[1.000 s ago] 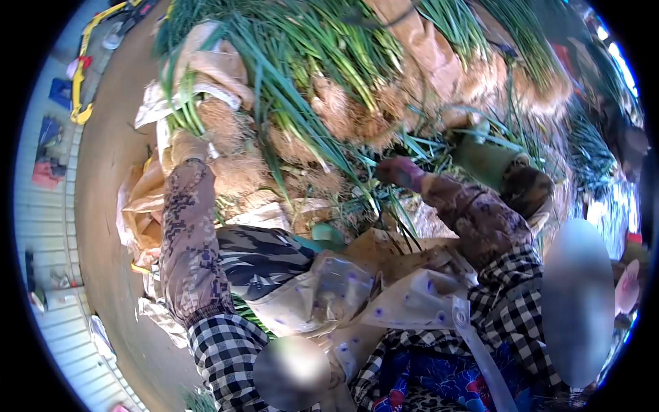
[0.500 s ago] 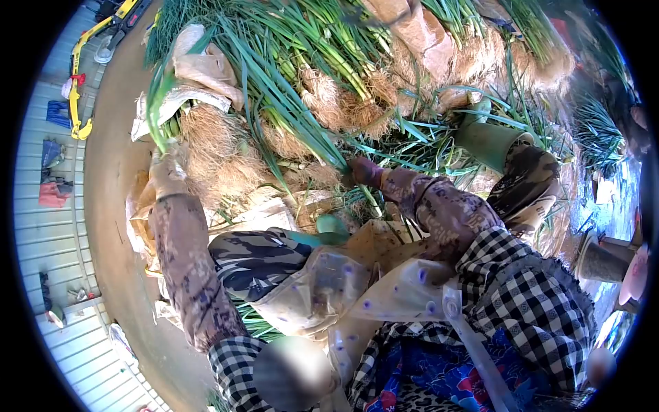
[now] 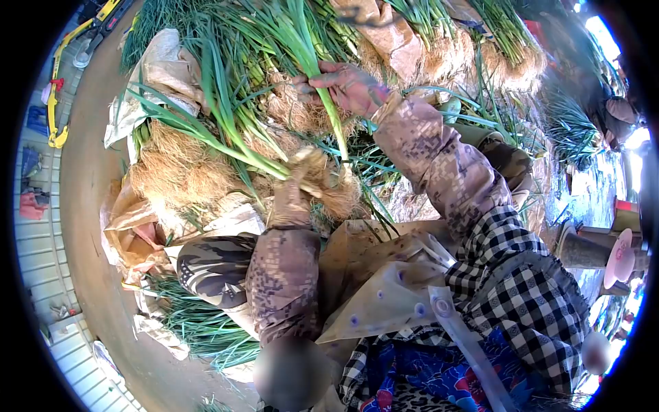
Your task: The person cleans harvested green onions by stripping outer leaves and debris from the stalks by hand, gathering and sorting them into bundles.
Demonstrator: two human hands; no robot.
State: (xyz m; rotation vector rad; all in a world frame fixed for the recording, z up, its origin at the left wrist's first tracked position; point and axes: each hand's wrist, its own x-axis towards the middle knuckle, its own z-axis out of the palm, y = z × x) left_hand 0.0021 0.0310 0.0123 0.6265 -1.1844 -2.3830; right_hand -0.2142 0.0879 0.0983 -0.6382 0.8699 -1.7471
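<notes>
My right hand (image 3: pixel 351 89) is closed round the stalk of a long green onion (image 3: pixel 335 128), whose leaves point up and whose roots hang down. Below and to its left, my left hand (image 3: pixel 296 182) grips another green onion (image 3: pixel 257 158) near its pale lower end. That stalk slants up and to the left, its leaves over the pile. The roots of both onions come close together beside my left hand. Behind the hands lies a heap of green onions (image 3: pixel 240 62) with bushy, straw-coloured roots (image 3: pixel 182 165).
Brown paper sheets (image 3: pixel 384 31) and a white sack (image 3: pixel 161 65) lie among the bundles. More green leaves (image 3: pixel 206 323) lie by my left knee. At the right stand a bucket-like grey container (image 3: pixel 580 247) and a pink round object (image 3: pixel 619 257). Another person (image 3: pixel 621 113) is at the far right.
My left hand has moved right from the far-left bundle to the middle, bringing a green onion. The right hand has risen and now holds a stalk upright. The view has shifted slightly.
</notes>
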